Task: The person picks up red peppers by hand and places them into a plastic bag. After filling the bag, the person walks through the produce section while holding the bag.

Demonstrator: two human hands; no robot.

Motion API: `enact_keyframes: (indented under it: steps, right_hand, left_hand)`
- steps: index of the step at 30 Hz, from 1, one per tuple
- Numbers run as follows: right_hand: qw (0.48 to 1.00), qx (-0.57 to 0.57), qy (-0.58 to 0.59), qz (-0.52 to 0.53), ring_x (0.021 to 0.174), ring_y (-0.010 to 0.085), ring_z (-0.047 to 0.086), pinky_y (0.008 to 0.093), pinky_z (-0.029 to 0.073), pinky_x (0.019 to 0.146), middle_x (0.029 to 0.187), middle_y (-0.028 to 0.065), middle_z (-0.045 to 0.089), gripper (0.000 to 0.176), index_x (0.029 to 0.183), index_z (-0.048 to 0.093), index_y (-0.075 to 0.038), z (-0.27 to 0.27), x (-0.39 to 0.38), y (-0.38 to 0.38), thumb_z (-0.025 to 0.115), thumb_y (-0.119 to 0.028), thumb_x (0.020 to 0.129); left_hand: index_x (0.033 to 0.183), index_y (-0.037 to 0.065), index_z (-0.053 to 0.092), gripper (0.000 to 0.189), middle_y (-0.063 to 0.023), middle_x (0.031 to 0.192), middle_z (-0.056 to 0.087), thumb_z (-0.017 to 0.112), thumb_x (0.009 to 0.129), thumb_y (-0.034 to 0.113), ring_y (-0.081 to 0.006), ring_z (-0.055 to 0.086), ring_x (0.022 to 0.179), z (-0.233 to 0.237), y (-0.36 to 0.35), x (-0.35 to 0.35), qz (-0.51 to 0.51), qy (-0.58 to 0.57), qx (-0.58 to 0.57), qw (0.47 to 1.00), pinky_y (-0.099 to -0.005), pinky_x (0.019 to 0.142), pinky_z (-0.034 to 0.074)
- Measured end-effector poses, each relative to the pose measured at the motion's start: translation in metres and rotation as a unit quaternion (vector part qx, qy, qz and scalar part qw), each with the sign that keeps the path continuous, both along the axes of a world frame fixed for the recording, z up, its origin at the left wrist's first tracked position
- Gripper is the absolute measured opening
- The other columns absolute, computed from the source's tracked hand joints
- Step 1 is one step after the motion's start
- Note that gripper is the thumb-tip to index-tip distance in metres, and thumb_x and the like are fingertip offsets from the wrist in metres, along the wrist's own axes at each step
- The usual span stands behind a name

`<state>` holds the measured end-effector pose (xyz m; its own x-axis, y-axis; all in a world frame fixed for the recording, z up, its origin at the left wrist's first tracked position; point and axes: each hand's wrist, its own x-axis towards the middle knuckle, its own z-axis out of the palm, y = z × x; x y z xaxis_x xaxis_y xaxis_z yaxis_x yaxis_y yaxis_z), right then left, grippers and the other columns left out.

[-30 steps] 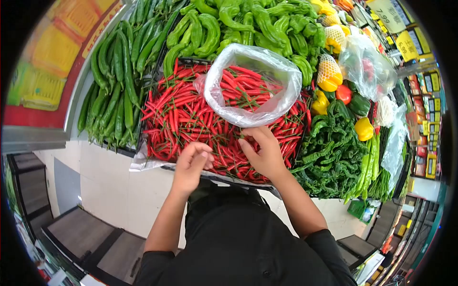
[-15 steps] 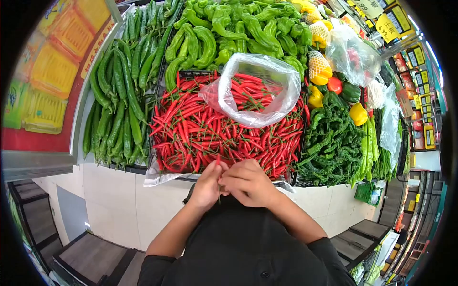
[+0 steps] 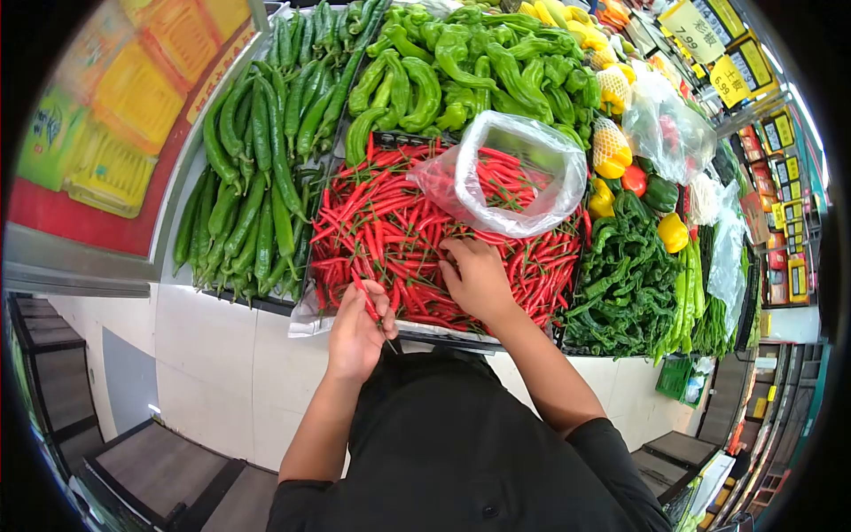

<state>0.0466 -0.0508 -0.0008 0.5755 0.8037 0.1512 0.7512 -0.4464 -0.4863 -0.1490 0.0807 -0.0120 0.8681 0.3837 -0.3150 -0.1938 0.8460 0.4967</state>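
Observation:
In the head view, my left hand [image 3: 357, 332] is closed around a red chili pepper [image 3: 365, 299], held near the front edge of the crate. The pepper's thin stem end sticks out below the fingers. My right hand [image 3: 479, 279] reaches palm down over the heap of red chili peppers [image 3: 390, 213]. Its thumb and forefinger are apart, with the fingertips touching the heap. Just beyond that hand, a clear plastic bag [image 3: 523, 222] lies with its mouth wide on top of the chilies. A few chilies show through its film.
Long green peppers [image 3: 235, 222] fill the left side, and lighter green peppers [image 3: 443, 66] lie behind. Dark wrinkled peppers [image 3: 616, 293], a yellow bell pepper [image 3: 672, 232] and another plastic bag [image 3: 665, 115] are on the right. A metal-framed panel [image 3: 151, 257] borders the left.
My hands were together at the crate's front edge and are now apart. The left has moved left with the chili; the right has gone forward onto the heap. The view has shifted slightly.

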Motion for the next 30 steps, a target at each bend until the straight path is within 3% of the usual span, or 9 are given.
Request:
enact_keyframes:
  steps: [10,15,17,19,21,22,25,30]
  right_hand:
    - [0.983,0.11,0.135,-0.06,0.084,0.0328,0.066,0.0412,0.052,0.075,0.091,0.0154,0.067,0.019,0.101,0.066,0.0,0.011,-0.003,-0.023,0.073,-0.001,0.084]
    - [0.961,0.137,0.193,-0.142,0.08,0.0286,0.066,0.0366,0.052,0.072,0.089,0.0145,0.067,0.016,0.097,0.066,0.0,0.03,-0.012,-0.036,0.075,-0.002,0.084]
    - [0.974,0.16,0.126,-0.1,0.083,0.0315,0.064,0.0411,0.05,0.076,0.087,0.0109,0.066,0.013,0.092,0.067,-0.004,0.034,-0.022,-0.043,0.075,-0.005,0.083]
    - [0.984,0.168,0.059,0.005,0.09,0.0298,0.064,0.0417,0.046,0.082,0.091,0.0077,0.067,0.014,0.093,0.067,-0.008,0.041,-0.033,-0.049,0.075,-0.008,0.082]
    - [0.989,0.119,0.052,0.064,0.092,0.028,0.063,0.0405,0.043,0.086,0.098,0.0068,0.068,0.021,0.095,0.069,-0.011,0.044,-0.049,-0.051,0.078,-0.006,0.077]
    - [0.989,0.112,0.065,0.068,0.097,0.0258,0.063,0.0384,0.041,0.087,0.102,0.0057,0.069,0.024,0.1,0.07,-0.011,0.04,-0.055,-0.052,0.079,-0.008,0.078]
    - [0.981,0.149,0.091,0.086,0.098,0.0245,0.063,0.0399,0.04,0.087,0.102,0.0039,0.068,0.022,0.101,0.07,-0.013,0.051,-0.052,-0.052,0.078,-0.015,0.081]
    - [0.986,0.153,0.027,-0.053,0.101,0.0338,0.062,0.0445,0.047,0.089,0.105,0.0133,0.068,0.026,0.108,0.067,-0.004,0.033,-0.002,-0.056,0.073,-0.008,0.083]
  left_hand:
    - [0.119,0.008,0.053,0.028,-0.0141,0.113,0.064,0.041,0.108,0.031,-0.0288,0.067,0.103,-0.013,-0.015,0.016,-0.059,-0.035,-0.013,0.998,-0.0425,0.088,0.057]
    - [0.121,0.007,0.052,0.031,-0.0168,0.122,0.063,0.041,0.109,0.033,-0.03,0.064,0.113,-0.009,-0.031,0.038,-0.113,-0.051,-0.023,0.992,-0.0447,0.097,0.054]
    - [0.123,0.007,0.05,0.031,-0.0168,0.124,0.062,0.041,0.109,0.034,-0.0306,0.062,0.117,-0.008,-0.038,0.046,-0.118,-0.05,-0.039,0.991,-0.0451,0.099,0.053]
    - [0.126,0.01,0.049,0.028,-0.0111,0.117,0.061,0.043,0.11,0.031,-0.0224,0.061,0.109,-0.002,-0.045,0.051,-0.115,-0.034,-0.051,0.991,-0.0386,0.092,0.052]
    - [0.125,0.011,0.049,0.024,-0.0071,0.11,0.06,0.044,0.11,0.028,-0.0177,0.06,0.102,-0.004,-0.052,0.052,-0.1,-0.02,-0.04,0.994,-0.0355,0.088,0.051]
    - [0.119,0.012,0.049,0.017,-0.0021,0.099,0.055,0.046,0.11,0.025,-0.0126,0.055,0.091,0.005,-0.054,0.053,-0.097,-0.014,-0.011,0.995,-0.0333,0.08,0.049]
    - [0.112,0.012,0.048,0.013,-0.0015,0.096,0.052,0.046,0.11,0.025,-0.0128,0.054,0.089,-0.005,-0.049,0.052,-0.081,-0.05,-0.004,0.995,-0.0329,0.078,0.048]
    - [0.11,0.013,0.05,0.012,-0.0007,0.096,0.052,0.049,0.109,0.026,-0.0156,0.055,0.088,0.0,-0.032,0.047,-0.029,-0.053,0.03,0.998,-0.0351,0.081,0.051]
